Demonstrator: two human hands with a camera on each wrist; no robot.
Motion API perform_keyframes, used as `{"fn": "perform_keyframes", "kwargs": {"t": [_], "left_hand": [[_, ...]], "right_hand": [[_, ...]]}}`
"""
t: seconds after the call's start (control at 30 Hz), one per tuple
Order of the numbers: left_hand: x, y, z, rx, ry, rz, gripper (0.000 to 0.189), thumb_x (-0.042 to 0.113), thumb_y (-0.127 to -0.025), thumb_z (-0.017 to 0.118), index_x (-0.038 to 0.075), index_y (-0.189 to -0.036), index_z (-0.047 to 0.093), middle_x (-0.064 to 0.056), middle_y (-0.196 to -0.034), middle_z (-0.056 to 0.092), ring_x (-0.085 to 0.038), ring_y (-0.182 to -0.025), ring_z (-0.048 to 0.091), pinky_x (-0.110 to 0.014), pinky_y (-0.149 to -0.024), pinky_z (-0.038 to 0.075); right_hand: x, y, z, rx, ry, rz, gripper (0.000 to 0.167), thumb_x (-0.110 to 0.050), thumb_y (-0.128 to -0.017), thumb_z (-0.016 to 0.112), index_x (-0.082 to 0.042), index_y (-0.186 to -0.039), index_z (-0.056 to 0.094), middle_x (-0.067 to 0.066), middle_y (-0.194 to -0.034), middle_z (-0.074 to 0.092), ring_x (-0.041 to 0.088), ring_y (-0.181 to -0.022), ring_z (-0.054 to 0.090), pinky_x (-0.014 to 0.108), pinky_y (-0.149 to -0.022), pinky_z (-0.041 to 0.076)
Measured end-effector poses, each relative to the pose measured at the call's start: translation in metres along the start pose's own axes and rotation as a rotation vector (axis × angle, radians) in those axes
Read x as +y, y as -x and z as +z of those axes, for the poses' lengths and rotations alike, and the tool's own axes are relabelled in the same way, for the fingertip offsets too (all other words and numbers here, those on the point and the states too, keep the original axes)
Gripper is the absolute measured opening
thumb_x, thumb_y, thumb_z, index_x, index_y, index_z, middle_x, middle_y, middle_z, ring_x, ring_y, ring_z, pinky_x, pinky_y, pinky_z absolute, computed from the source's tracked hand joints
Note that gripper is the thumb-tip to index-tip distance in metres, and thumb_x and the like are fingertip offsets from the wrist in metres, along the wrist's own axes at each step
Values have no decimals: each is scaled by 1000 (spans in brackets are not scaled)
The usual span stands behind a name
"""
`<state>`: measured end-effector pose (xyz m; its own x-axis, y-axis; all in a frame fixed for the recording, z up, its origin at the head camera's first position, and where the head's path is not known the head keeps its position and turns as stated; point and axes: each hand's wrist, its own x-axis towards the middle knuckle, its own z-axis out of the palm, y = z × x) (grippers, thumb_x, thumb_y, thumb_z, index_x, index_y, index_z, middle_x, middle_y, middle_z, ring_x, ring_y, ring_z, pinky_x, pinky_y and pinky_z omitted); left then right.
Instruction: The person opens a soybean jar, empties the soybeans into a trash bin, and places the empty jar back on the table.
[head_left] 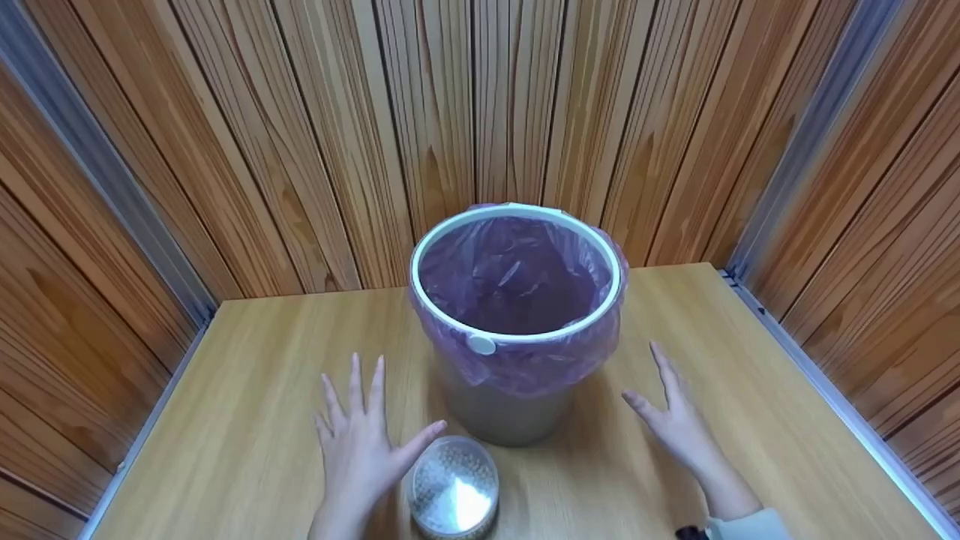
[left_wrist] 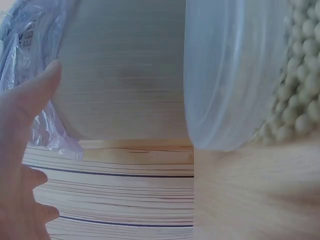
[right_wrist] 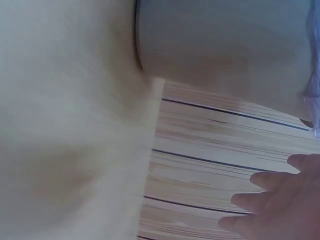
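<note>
A trash can (head_left: 510, 416) stands on the table, lined with a purple plastic bag (head_left: 517, 367) that folds over the outside under a white rim ring (head_left: 424, 296). In front of it sits a round clear jar (head_left: 454, 487) with a lid, full of small pale beads or beans (left_wrist: 300, 80). My left hand (head_left: 360, 450) hovers with fingers spread left of the jar, its thumb overlapping the lid's edge in the head view. Right of the can, my right hand (head_left: 679, 424) is held with straight fingers and thumb apart, holding nothing.
The wooden table (head_left: 262, 390) is closed in by wood-patterned panels (head_left: 435, 112) at the back and both sides. Metal strips (head_left: 840, 442) run along the table's side edges. A pale sleeve (head_left: 750, 525) and a dark band (head_left: 690, 533) show at the right wrist.
</note>
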<state>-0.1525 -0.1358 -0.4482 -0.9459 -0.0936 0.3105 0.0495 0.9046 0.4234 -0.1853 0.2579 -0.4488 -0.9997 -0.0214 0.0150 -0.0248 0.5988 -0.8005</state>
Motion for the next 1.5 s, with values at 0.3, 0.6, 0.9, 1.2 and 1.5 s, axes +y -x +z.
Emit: {"fn": "perform_keyframes", "kwargs": {"t": [0.3, 0.6, 0.9, 1.2, 1.5], "left_hand": [[0, 22, 12, 30, 204, -101, 111, 72, -75, 69, 18, -159, 20, -15, -166, 13, -55, -148, 6, -79, -108, 14], [-3, 48, 27, 8, 369, -201, 108, 59, -81, 72, 9, -159, 15, -16, -165, 17, -52, -148, 11, -79, -106, 19], [-1, 72, 52, -48, 364, -261, 110, 61, -76, 75, 3, -155, 24, -20, -160, 27, -53, -146, 18, -75, -107, 25], [-3, 86, 69, -92, 451, -289, 114, 57, -70, 81, 1, -153, 25, -29, -155, 32, -51, -143, 26, -69, -109, 30], [-10, 93, 82, -124, 625, -199, 125, 45, -62, 91, 0, -154, 20, -29, -154, 33, -52, -139, 35, -67, -108, 34]], "right_hand": [[7, 15, 34, 16, -229, 8, 73, -31, -104, 50, -8, -159, 8, 21, -164, 11, 46, -150, 7, 67, -117, 12], [7, 37, 80, -21, -431, -46, 56, -21, -108, 37, 3, -155, 18, 25, -159, 25, 42, -148, 19, 49, -117, 26], [9, 47, 111, -66, -434, -58, 54, -17, -107, 36, 7, -153, 21, 28, -156, 30, 46, -146, 23, 58, -117, 23], [-1, 47, 133, -134, -510, -32, 66, -21, -105, 46, 16, -149, 16, 37, -154, 23, 53, -142, 26, 59, -115, 27], [-8, 48, 150, -161, -544, -51, 67, -20, -103, 49, 19, -147, 17, 41, -149, 30, 52, -138, 35, 54, -113, 35]]}}
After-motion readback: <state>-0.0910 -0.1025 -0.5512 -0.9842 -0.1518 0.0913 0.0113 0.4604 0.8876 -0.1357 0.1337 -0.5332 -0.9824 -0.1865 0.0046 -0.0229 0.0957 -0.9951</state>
